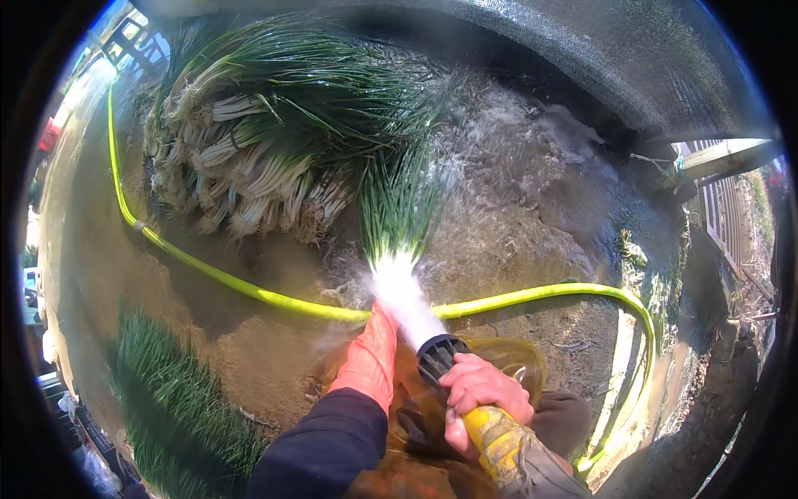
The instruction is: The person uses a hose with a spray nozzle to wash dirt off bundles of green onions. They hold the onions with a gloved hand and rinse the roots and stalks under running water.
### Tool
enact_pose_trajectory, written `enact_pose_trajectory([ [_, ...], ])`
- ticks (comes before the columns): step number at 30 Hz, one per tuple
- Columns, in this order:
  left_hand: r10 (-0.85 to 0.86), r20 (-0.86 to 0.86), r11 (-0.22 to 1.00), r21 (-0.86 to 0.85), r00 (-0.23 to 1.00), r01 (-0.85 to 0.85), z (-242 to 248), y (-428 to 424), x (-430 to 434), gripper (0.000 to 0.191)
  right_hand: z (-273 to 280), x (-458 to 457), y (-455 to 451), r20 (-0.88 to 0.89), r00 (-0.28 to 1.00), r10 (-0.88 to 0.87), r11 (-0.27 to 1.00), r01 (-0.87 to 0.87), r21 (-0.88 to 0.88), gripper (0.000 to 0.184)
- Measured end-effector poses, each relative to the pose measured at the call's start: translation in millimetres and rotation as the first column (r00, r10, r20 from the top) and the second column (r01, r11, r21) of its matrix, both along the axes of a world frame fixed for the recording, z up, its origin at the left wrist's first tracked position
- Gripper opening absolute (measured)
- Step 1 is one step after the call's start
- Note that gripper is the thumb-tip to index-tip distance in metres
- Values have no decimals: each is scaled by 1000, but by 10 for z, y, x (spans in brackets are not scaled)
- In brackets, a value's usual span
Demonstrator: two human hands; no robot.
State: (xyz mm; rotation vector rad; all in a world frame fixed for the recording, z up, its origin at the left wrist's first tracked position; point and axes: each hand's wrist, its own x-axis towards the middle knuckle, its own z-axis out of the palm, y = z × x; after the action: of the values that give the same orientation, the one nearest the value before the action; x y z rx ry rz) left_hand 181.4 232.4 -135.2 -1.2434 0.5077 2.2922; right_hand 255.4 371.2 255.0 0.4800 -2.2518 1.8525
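Note:
My bare right hand (489, 390) is wrapped around a black-tipped hose nozzle (441, 358), with a worn yellow section (492, 430) behind the grip. A thick white water jet (408, 309) leaves the nozzle and strikes the near, root end of a bunch of green onions (399, 206). The bunch's green leaves point away from me. My left hand, in an orange rubber glove (371, 355), reaches to that same end; spray and glare hide its fingers. Beyond, to the left, lies a large heap of green onions (249, 143) with pale stems and stringy roots.
A yellow-green hose (249, 290) crosses the wet, muddy ground, passing beyond my left wrist and curving down at right. More green leafy stalks (174, 399) lie at lower left. Dark mesh sheeting (623, 62) hangs across the top right, near a wooden beam (726, 156).

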Motion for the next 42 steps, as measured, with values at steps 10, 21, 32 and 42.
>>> enact_pose_trajectory([
  [10,-643,482,-325,-876,595,358,449,-89,-229,117,51,5,719,-299,814,-497,793,566,223,19],
  [21,-279,-294,957,-2,914,291,455,-380,-220,29,263,425,-82,-54,976,-210,978,211,0,25],
  [32,-302,-285,943,53,910,330,671,-53,493,39,261,816,-156,-133,969,-210,975,217,46,24],
  [42,-253,-360,959,26,898,281,874,-244,511,53,382,608,-166,-272,928,-256,949,295,113,24],
])
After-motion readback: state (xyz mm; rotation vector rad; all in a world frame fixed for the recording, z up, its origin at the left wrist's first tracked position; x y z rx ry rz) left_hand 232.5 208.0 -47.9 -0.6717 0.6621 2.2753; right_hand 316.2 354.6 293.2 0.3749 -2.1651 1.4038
